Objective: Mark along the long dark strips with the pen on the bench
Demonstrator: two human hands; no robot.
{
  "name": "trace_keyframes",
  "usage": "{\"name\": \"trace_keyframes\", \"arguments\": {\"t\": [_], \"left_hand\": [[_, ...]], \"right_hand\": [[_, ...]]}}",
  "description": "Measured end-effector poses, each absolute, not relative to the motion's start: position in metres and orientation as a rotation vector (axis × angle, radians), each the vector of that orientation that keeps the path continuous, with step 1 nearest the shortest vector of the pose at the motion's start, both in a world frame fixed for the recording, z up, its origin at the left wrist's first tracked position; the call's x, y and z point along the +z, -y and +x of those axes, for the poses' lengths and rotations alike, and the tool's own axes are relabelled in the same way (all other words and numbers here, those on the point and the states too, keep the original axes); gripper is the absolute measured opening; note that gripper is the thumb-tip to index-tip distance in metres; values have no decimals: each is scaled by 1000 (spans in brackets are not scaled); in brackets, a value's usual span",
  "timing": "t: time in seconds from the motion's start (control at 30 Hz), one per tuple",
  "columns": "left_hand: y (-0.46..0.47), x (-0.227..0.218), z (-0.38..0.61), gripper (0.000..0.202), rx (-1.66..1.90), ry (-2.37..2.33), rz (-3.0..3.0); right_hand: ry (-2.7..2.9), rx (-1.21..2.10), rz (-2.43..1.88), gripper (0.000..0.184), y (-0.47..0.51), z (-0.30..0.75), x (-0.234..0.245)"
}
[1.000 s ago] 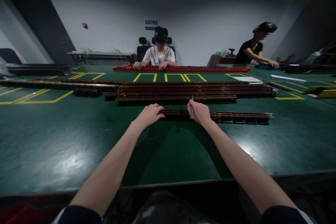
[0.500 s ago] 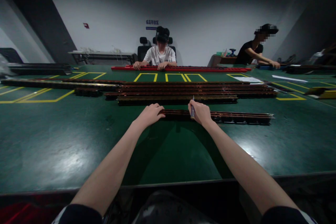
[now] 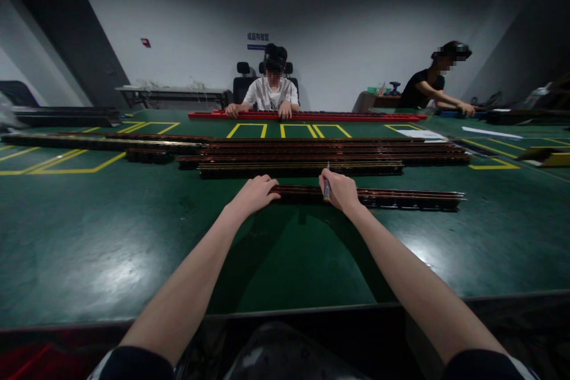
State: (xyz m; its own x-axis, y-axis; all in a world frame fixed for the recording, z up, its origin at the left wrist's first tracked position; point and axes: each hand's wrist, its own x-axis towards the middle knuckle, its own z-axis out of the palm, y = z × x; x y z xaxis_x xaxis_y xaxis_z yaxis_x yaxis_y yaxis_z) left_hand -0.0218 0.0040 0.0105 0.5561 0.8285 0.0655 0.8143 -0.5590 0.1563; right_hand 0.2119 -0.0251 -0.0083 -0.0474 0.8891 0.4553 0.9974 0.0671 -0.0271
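A long, dark slotted rail with copper-coloured edges (image 3: 407,199) lies crosswise in front of me on the green table. At its left end, my left hand (image 3: 256,195) holds it, with the thumb on the near side and the fingers over the top. My right hand (image 3: 341,190) is closed around a slim, greyish pen-like tool (image 3: 327,189) held nearly upright over the rail's middle. The tool's thin tip points away from me; its exact kind is unclear. Just beyond both hands lies a stack of similar dark rails (image 3: 303,157).
Across the green table (image 3: 111,237) sits a person in a white shirt (image 3: 271,94), hands on a red rail (image 3: 338,116). Another person in black (image 3: 423,89) works at the far right. More dark rails (image 3: 66,116) lie at the left, and yellow tape (image 3: 247,126) marks the tabletop.
My hands, the tool and the rail look unmoved. Opposite me, one hand of the person in white has shifted slightly to the right along the red rail.
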Motion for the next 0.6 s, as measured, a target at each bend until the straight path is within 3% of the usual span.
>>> {"name": "trace_keyframes", "arguments": {"t": [0.6], "left_hand": [[-6,9,-22,36,185,-1416,2712]], "right_hand": [[2026,-396,-1907,28,28,210,-5]]}}
